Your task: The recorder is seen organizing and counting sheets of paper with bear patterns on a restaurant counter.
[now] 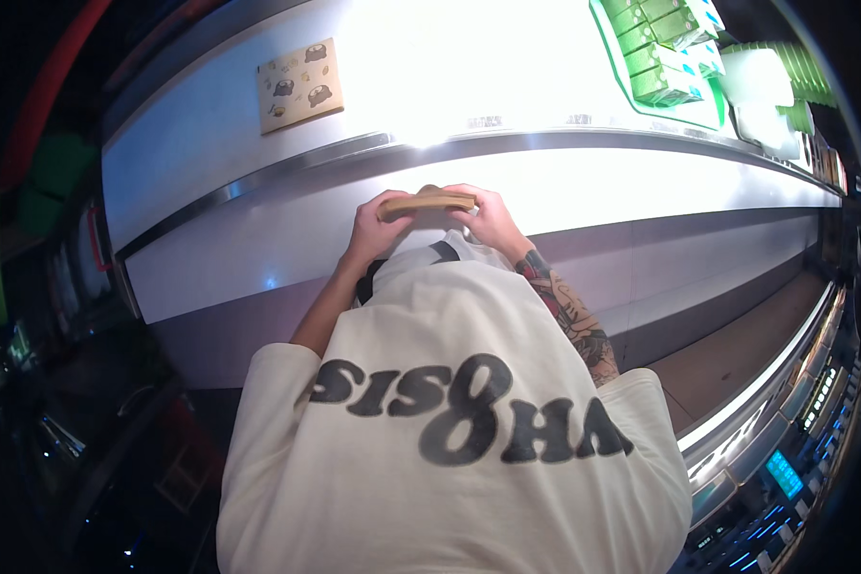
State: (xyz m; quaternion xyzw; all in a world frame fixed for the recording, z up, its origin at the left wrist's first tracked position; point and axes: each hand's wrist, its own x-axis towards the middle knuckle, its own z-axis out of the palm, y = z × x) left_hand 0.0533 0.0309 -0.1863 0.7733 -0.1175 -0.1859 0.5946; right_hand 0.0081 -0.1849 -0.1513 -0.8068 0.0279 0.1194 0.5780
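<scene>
Both my hands hold a tan, flat bundle [427, 204], which looks like folded paper or thin card, in front of my chest at the counter's near edge. My left hand [382, 224] grips its left end, and my right hand [482, 215] grips its right end, thumbs below and fingers over the top. What the bundle is exactly cannot be told. Beyond it to the left, a tan printed square of paper or card [301, 86] with dark animal drawings lies on the white counter [186, 143].
At the counter's back right, a green-rimmed tray [638, 107] holds several green boxes [664, 79]. Beside it are white containers [760, 79] and stacked green cups [803, 72]. A metal strip [258, 179] runs along the counter's edge. Lit equipment [783, 473] stands at the lower right.
</scene>
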